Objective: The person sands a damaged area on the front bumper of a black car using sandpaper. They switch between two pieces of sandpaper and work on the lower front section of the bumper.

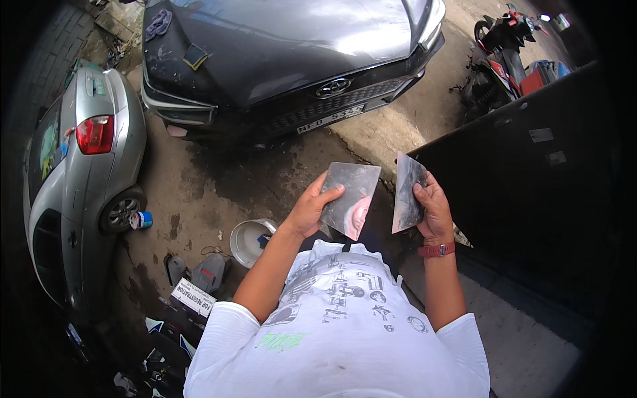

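Note:
Closed around the left side of a flat, rectangular grey plate (343,197), my left hand (309,207) has its thumb on the upper face. A glossy pink, putty-like paste (357,213) lies near the plate's lower right edge. A second thin grey plate (407,192), streaked dark and pale, is tilted in my right hand (435,209), thumb on its face and fingers hidden behind. The two plates are apart, with a narrow gap between them in front of my chest. A red watch is on my right wrist.
A dark car (279,60) stands ahead, with a cloth (158,24) and a small pad (195,56) on its hood. At left is a silver car (99,172); a white bucket (240,249) stands nearer. A black panel (524,172) is at right, a motorcycle (504,66) beyond.

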`<control>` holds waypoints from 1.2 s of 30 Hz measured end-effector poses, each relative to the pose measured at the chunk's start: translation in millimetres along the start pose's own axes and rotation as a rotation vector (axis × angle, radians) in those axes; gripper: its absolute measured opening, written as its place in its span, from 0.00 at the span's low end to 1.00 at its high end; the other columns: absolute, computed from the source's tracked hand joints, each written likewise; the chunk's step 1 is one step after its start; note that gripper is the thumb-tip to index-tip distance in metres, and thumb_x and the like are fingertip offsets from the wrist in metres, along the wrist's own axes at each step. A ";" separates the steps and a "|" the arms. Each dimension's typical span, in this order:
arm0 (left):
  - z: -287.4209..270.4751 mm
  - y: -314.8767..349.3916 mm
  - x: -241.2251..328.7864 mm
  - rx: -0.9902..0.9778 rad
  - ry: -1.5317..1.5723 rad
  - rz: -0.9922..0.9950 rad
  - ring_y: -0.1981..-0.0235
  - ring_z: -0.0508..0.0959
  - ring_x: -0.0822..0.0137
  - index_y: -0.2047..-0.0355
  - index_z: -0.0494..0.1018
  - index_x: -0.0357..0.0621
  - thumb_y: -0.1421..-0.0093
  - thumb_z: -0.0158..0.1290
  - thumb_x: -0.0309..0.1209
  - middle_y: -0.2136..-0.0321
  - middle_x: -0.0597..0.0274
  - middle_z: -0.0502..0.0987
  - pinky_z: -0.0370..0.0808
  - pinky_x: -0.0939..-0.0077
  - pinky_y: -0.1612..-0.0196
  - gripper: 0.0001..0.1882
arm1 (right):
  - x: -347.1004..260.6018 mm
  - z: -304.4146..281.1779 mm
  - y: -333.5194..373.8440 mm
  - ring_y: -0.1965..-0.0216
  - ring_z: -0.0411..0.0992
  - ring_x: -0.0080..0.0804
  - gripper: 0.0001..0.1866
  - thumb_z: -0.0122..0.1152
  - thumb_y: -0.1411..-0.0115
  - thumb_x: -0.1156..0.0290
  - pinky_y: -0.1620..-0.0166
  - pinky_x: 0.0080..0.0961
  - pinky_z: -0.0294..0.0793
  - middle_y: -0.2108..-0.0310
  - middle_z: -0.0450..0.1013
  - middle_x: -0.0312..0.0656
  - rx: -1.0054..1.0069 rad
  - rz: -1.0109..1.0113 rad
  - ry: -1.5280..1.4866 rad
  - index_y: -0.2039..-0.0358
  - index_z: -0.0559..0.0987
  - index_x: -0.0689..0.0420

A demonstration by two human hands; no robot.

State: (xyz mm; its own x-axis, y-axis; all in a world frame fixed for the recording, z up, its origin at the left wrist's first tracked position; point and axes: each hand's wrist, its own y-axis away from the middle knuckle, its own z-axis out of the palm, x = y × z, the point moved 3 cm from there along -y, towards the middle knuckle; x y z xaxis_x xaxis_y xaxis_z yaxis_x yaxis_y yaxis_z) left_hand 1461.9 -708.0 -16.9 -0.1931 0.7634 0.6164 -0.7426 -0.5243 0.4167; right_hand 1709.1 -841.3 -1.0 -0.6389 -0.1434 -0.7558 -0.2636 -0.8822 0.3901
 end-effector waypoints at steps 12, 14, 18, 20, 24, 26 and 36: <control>-29.1 75.9 -28.9 0.274 -0.236 0.470 0.40 0.77 0.70 0.27 0.64 0.43 0.20 0.55 0.36 0.37 0.63 0.76 0.74 0.72 0.35 0.26 | 1.7 117.3 22.6 0.33 0.73 0.54 0.36 0.62 0.44 0.88 0.31 0.44 0.72 0.37 0.76 0.48 -0.233 -0.586 1.553 0.34 0.78 0.51; -33.3 84.2 -37.4 0.463 -0.350 0.553 0.40 0.78 0.65 0.27 0.64 0.39 0.20 0.55 0.37 0.35 0.58 0.77 0.74 0.67 0.34 0.28 | 21.3 139.3 37.1 0.26 0.65 0.57 0.40 0.67 0.45 0.84 0.23 0.58 0.58 0.32 0.72 0.47 -0.377 -0.821 1.879 0.31 0.79 0.43; -45.2 105.3 -63.0 0.835 -0.414 0.665 0.39 0.77 0.64 0.28 0.66 0.38 0.20 0.55 0.37 0.37 0.55 0.78 0.73 0.66 0.35 0.27 | 47.9 146.2 70.5 0.24 0.65 0.50 0.41 0.68 0.48 0.85 0.22 0.62 0.56 0.31 0.73 0.42 -0.730 -0.772 1.820 0.33 0.82 0.38; -43.7 105.4 -80.1 0.865 -0.033 0.786 0.40 0.78 0.65 0.29 0.66 0.38 0.20 0.55 0.36 0.39 0.55 0.78 0.74 0.68 0.36 0.26 | 41.4 132.9 79.6 0.23 0.63 0.50 0.41 0.69 0.47 0.84 0.21 0.66 0.54 0.30 0.73 0.41 -0.785 -0.635 1.966 0.33 0.82 0.36; -18.0 93.8 -97.5 0.768 0.107 0.761 0.41 0.78 0.68 0.30 0.67 0.40 0.20 0.55 0.33 0.41 0.57 0.79 0.75 0.69 0.36 0.24 | 10.1 98.6 111.2 0.20 0.58 0.57 0.39 0.72 0.45 0.83 0.21 0.74 0.48 0.25 0.68 0.43 -0.825 -0.844 1.641 0.35 0.84 0.35; 8.7 82.4 -106.7 0.633 0.170 0.642 0.42 0.79 0.68 0.30 0.67 0.43 0.21 0.55 0.30 0.41 0.58 0.79 0.77 0.68 0.37 0.22 | 7.6 74.4 113.1 0.23 0.61 0.64 0.42 0.69 0.47 0.87 0.26 0.63 0.66 0.25 0.63 0.52 -0.855 -0.713 1.359 0.31 0.78 0.43; 87.5 57.7 -133.0 0.634 -0.174 0.703 0.46 0.79 0.72 0.33 0.69 0.40 0.21 0.55 0.30 0.44 0.60 0.80 0.77 0.73 0.40 0.20 | -33.4 -24.6 94.8 0.24 0.64 0.58 0.35 0.61 0.38 0.84 0.23 0.63 0.58 0.30 0.72 0.47 -0.481 -0.916 1.715 0.31 0.79 0.42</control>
State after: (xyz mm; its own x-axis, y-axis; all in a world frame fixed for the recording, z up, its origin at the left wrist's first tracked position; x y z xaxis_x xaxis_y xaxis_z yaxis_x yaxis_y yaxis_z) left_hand 1500.8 -872.8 -16.3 -0.3261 0.1566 0.9323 0.0016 -0.9861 0.1662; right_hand 1723.2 -931.2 48.3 0.8510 0.3932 -0.3483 0.3163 -0.9130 -0.2577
